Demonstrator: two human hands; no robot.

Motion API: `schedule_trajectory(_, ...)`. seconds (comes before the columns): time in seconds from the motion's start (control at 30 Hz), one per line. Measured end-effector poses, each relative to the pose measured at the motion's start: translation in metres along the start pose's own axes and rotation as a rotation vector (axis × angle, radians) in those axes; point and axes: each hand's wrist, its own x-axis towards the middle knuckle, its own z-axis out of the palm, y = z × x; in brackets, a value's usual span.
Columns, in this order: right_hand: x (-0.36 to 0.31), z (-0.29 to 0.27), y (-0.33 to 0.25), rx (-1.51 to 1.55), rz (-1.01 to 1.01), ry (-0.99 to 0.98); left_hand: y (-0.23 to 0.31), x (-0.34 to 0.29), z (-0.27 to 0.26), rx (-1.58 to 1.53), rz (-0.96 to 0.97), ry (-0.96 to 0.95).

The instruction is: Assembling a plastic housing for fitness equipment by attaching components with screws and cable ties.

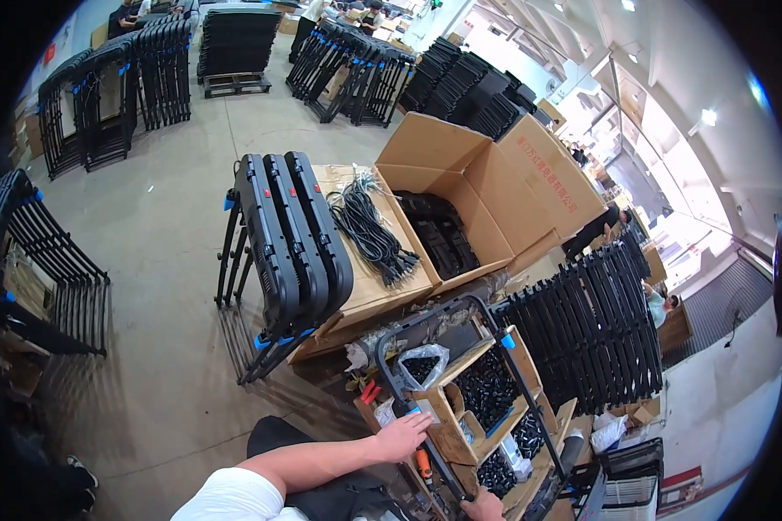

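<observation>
Hands grip black tubular frame over wooden bins.

The left hand grips a black tube frame; wooden bins of black parts crowd just beyond its fingertips, a clear bag sits above, and bare floor lies open to its left

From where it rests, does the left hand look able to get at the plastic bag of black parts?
Probably yes. The left hand rests on the black tube frame, just below the plastic bag of black parts, which sits open on top of the wooden bin with nothing between.
</observation>
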Motion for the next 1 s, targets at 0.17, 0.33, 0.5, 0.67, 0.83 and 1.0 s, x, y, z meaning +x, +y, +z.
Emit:
schedule_trajectory(0.17, 0.007, 0.023, 0.008, 0.183, 0.416, -0.230, 0.005, -0.001, 0.008, -0.027, 0.019, 0.094)
schedule_trajectory(0.33, 0.004, 0.009, -0.011, 0.263, 0.327, 0.048, 0.002, 0.000, 0.008, -0.095, 0.001, 0.240)
schedule_trajectory(0.5, 0.019, -0.023, -0.027, 0.345, 0.408, -0.043, -0.008, 0.002, -0.005, -0.021, -0.036, 0.104)
schedule_trajectory(0.67, 0.017, 0.001, 0.000, 0.297, 0.510, -0.085, -0.002, 0.009, -0.003, -0.047, -0.023, 0.084)
schedule_trajectory(0.83, -0.005, -0.004, -0.011, 0.070, 0.234, -0.119, 0.004, 0.007, -0.005, -0.048, -0.016, 0.055)
schedule_trajectory(1.0, -0.013, -0.027, -0.033, 0.236, 0.248, 0.159, 0.002, 0.005, -0.008, -0.035, -0.024, 0.009)
